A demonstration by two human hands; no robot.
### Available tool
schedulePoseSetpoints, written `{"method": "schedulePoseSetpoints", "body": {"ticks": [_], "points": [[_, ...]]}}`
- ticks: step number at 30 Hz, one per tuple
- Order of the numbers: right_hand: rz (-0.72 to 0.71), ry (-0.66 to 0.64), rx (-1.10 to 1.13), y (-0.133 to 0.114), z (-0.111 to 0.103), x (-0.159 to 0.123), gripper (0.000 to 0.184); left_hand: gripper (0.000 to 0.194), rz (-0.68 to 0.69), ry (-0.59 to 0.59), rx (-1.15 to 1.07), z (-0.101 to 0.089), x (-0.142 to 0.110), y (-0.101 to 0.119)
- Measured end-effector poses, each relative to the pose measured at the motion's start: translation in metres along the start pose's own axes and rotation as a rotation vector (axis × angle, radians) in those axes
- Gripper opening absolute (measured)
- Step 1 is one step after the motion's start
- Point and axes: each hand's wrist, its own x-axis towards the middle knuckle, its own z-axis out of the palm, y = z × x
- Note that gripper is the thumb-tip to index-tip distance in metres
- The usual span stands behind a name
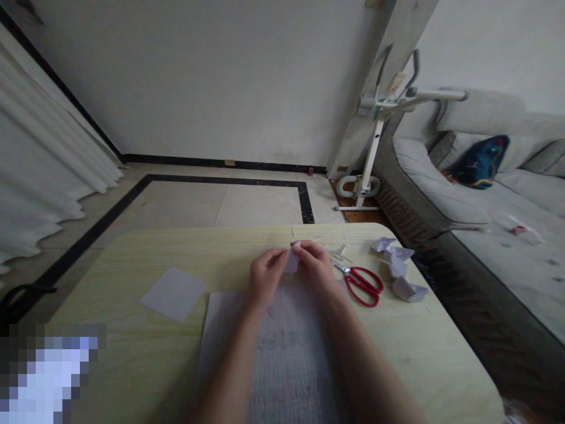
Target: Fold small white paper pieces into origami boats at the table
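Between my two hands, above the far end of a large printed sheet (282,353), is a small piece of folded white paper (292,261). My left hand (266,272) pinches its left edge, with the fingertips closed. On the other side my right hand (315,264) has thumb and fingers closed on its upper right part. The exact folds are partly covered by the fingers. Just right of my right hand lie red-handled scissors (362,286), their blades pointing toward thin paper strips (341,252). A square of white paper (173,294) lies flat to the left.
Several folded paper pieces (398,268) sit along the right side of the pale wooden table (424,359). Beyond the table are a white exercise machine (369,156) and a grey sofa (521,235). A white curtain (39,153) hangs at left. A pixelated patch covers the lower left corner.
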Motion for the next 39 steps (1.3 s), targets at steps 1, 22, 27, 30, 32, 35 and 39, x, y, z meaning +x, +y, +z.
{"method": "schedulePoseSetpoints", "body": {"ticks": [1, 22, 27, 30, 32, 35, 39], "points": [[0.004, 0.002, -0.016, 0.0006, -0.0003, 0.0000, 0.015, 0.023, -0.002, 0.004, -0.005, 0.0000, 0.0001, -0.0001], [-0.047, 0.103, -0.125, -0.0003, 0.0011, 0.0034, 0.015, 0.017, -0.012, -0.032, -0.015, 0.0019, -0.0013, 0.0007], [-0.036, 0.076, -0.184, -0.0058, 0.0042, 0.0009, 0.018, 0.017, -0.031, -0.011, -0.013, 0.0013, -0.0005, 0.0009], [-0.060, 0.059, -0.226, -0.0050, 0.0032, -0.0003, 0.018, 0.019, -0.022, -0.028, -0.004, 0.0006, -0.0003, -0.0001], [-0.075, 0.071, -0.225, -0.0038, 0.0019, -0.0006, 0.018, 0.019, -0.029, -0.040, -0.005, 0.0004, -0.0002, -0.0007], [-0.080, 0.092, -0.219, -0.0031, 0.0005, -0.0004, 0.019, 0.019, -0.042, -0.044, -0.007, 0.0003, -0.0001, -0.0010], [-0.111, 0.120, -0.239, -0.0019, -0.0008, 0.0019, 0.019, 0.021, -0.051, -0.036, -0.013, 0.0001, -0.0006, -0.0004]]}}
